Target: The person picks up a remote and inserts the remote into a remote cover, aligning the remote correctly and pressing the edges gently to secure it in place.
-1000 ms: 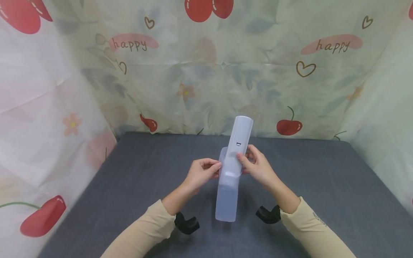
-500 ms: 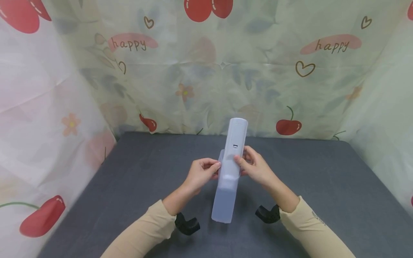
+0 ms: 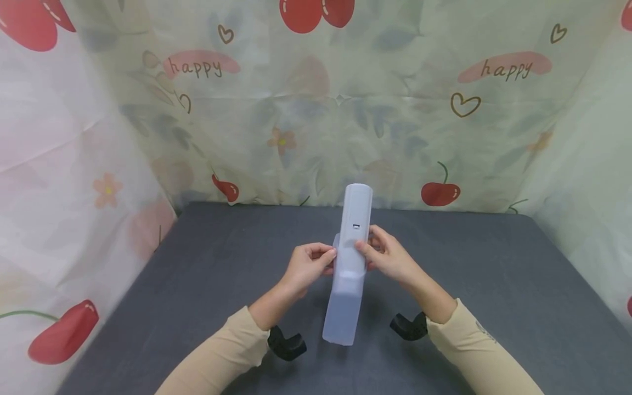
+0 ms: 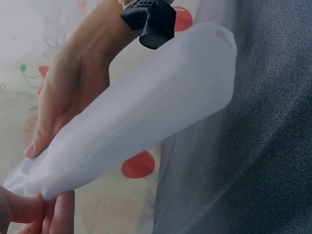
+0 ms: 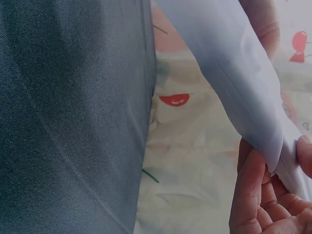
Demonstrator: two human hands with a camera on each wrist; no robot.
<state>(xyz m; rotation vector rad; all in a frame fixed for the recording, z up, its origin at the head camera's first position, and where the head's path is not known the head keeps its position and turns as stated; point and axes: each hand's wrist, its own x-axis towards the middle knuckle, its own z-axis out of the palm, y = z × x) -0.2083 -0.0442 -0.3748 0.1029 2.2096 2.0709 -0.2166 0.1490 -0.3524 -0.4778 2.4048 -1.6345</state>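
A long white device (image 3: pixel 356 211) with rounded sides and a small dark port stands nearly upright above the table. Its lower part sits inside a frosted translucent plastic sleeve (image 3: pixel 342 318), whose closed-looking bottom hangs toward me. At the sleeve's upper left edge, my left hand (image 3: pixel 308 266) pinches the plastic between thumb and fingers. My right hand (image 3: pixel 395 255) grips the device from the right, thumb on its front and fingers partly hidden behind. In the right wrist view the sleeve's pointed rim (image 5: pixel 273 151) lies against the right fingers. The sleeve (image 4: pixel 141 107) fills the middle of the left wrist view.
A dark grey cloth-covered table (image 3: pixel 222 236) lies beneath both hands. Patterned curtains (image 3: pixel 340 126) enclose the back and sides. Black wrist mounts (image 3: pixel 287 344) project under both cream sleeves, close above the table.
The device and plastic sleeve have shifted slightly down and left together, and the device leans less to the right. My right hand has moved a little left with it; the left stays nearly still.
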